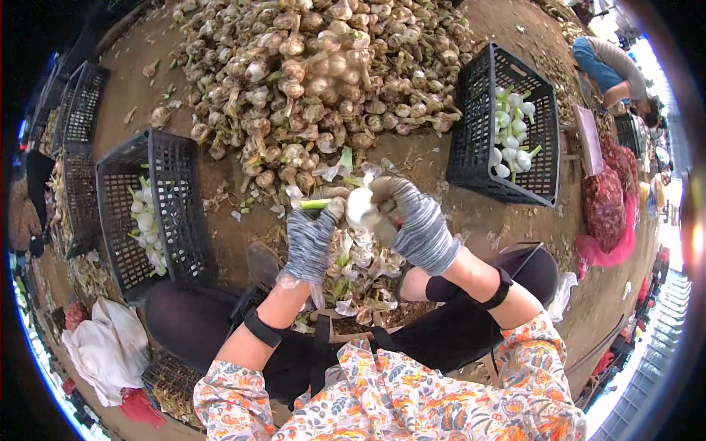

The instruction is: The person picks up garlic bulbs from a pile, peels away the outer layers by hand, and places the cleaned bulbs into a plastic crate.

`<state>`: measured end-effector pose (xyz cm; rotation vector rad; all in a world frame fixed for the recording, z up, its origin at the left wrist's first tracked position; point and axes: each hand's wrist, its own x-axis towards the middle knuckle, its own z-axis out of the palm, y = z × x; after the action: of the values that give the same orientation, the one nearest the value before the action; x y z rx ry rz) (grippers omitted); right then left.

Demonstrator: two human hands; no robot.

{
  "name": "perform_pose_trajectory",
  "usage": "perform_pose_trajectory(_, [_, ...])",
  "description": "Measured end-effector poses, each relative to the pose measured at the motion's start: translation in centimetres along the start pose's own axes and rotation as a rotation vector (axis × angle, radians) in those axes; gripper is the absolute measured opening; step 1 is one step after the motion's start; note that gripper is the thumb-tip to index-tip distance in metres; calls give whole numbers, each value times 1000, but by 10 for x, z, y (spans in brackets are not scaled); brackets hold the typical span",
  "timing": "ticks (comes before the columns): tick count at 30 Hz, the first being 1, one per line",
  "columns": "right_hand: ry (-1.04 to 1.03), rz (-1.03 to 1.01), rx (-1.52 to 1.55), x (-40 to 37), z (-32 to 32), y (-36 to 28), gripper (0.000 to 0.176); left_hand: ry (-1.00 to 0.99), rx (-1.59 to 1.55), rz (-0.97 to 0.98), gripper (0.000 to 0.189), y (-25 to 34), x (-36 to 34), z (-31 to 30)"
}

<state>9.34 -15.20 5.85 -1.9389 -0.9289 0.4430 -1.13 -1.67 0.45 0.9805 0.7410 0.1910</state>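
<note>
I can read no words, numbers or brand marks anywhere in front of me. The grey knit gloves on my left hand (309, 241) and right hand (421, 226) show no logo, and the black crate on my left (175, 173) and the black crate on my right (474, 128) are plain mesh without a label I can make out.

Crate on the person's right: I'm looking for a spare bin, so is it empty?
No, the black crate on the right holds a cluster of peeled white garlic bulbs with green stems.
</note>
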Motion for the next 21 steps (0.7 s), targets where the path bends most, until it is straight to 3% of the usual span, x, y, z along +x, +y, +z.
perform_pose_trajectory(1, [88,-120,-35,2,4,15,27,-42,-81,25,20,-7,0,-1])
perform_pose_trajectory(3, [2,137,-148,3,-7,40,20,-79,-251,-39,21,0,-4,1])
perform_pose_trajectory(5, [-60,210,-286,0,-9,65,22,-113,-502,-205,21,6,-3,-3])
perform_pose_trajectory(7, [-642,280,-877,-10,-5,75,31,-61,-557,-256,21,6,-1,-4])
perform_pose_trajectory(8, [-642,282,-878,-10,-4,71,31,-12,-607,-317,21,5,0,-4])
perform_pose_trajectory(10, [-242,417,-156,-9,1,58,41,-13,-640,-355,20,-1,2,-5])
perform_pose_trajectory(11, [-160,365,429,-16,11,72,46,-71,-567,-319,20,-4,1,-2])
perform_pose_trajectory(12, [-153,215,342,-14,16,64,47,-132,-494,-281,20,-7,2,1])
perform_pose_trajectory(13, [-198,597,763,-14,15,54,45,-79,-439,-306,22,-17,5,6])
perform_pose_trajectory(14, [-230,976,1190,-14,10,43,43,-189,-250,-291,34,-24,5,2])
perform_pose_trajectory(15, [-393,940,1466,-11,10,56,36,-214,-250,-272,39,-25,0,6])
perform_pose_trajectory(16, [-143,1140,1283,-15,13,81,33,-236,-250,-253,44,-26,-3,9])
perform_pose_trajectory(18, [118,1055,1662,-14,-16,102,54,-197,-178,-200,51,-16,-11,17])
perform_pose_trajectory(20, [482,803,1785,2,-60,108,41,-186,-159,-322,47,-11,-17,13])
perform_pose_trajectory(21, [536,599,1834,7,-81,105,43,-139,-182,-381,39,-12,-18,11])
